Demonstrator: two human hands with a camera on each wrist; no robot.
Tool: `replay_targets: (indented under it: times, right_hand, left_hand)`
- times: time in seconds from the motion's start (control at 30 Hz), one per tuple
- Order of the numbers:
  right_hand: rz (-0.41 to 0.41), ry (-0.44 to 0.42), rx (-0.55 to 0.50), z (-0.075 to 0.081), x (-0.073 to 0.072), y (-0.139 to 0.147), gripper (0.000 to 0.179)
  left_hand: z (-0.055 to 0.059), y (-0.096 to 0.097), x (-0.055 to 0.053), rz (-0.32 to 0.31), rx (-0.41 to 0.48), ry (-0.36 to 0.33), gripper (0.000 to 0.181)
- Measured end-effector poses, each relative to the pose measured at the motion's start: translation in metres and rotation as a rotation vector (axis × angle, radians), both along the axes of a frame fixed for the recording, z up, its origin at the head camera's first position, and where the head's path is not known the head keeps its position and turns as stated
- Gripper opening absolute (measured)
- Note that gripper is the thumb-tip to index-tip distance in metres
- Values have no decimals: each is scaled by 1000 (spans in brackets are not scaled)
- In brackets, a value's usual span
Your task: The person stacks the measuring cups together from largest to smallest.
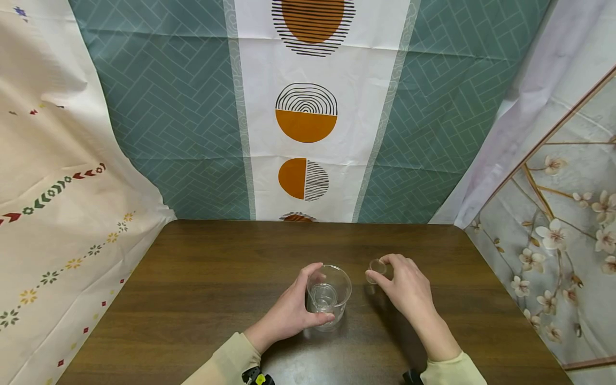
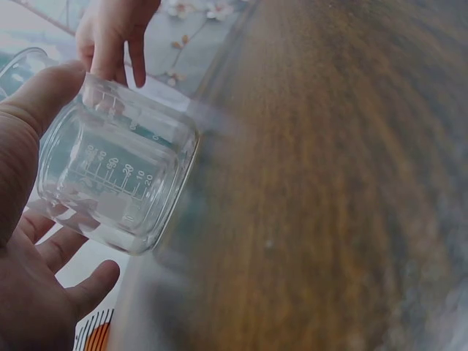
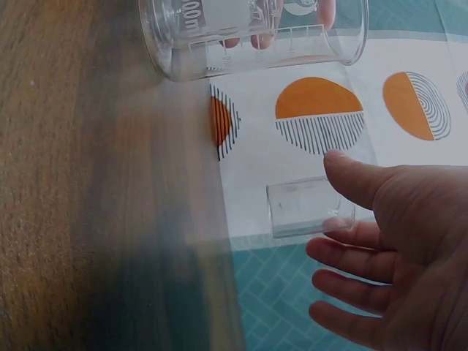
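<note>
My left hand point(image 1: 290, 313) grips a clear glass beaker point(image 1: 340, 299) from its left side, thumb and fingers round the wall. The beaker is upright, at or very near the table top. Inside it sits a smaller glass beaker point(image 1: 323, 295); white printed scales show through the walls in the left wrist view. To the right, my right hand point(image 1: 410, 284) pinches a small clear glass cup point(image 3: 303, 208) by its rim between thumb and index finger. That cup hangs above the table, apart from the beaker, and the other fingers extend loosely.
A dark brown wooden table point(image 1: 216, 267) lies under both hands. Behind it hangs a green and white patterned cloth point(image 1: 192, 107). An embroidered cream cloth point(image 1: 48, 214) hangs on the left, and a floral cloth point(image 1: 553, 267) on the right.
</note>
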State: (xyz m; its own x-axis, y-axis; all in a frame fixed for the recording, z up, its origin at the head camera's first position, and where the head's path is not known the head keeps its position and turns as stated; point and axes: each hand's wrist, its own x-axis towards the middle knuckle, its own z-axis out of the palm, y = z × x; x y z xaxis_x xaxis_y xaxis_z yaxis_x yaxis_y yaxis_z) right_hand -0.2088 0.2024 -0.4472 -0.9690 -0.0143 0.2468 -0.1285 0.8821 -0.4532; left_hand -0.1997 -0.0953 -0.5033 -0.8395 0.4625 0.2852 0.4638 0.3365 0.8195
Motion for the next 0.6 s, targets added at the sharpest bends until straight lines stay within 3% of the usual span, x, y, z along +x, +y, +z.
replay_targets:
  times: [0.6]
  right_hand:
    - [3,-8,2,-1,0,0,49]
  left_hand:
    - [1,0,0,-2,5,-8,108]
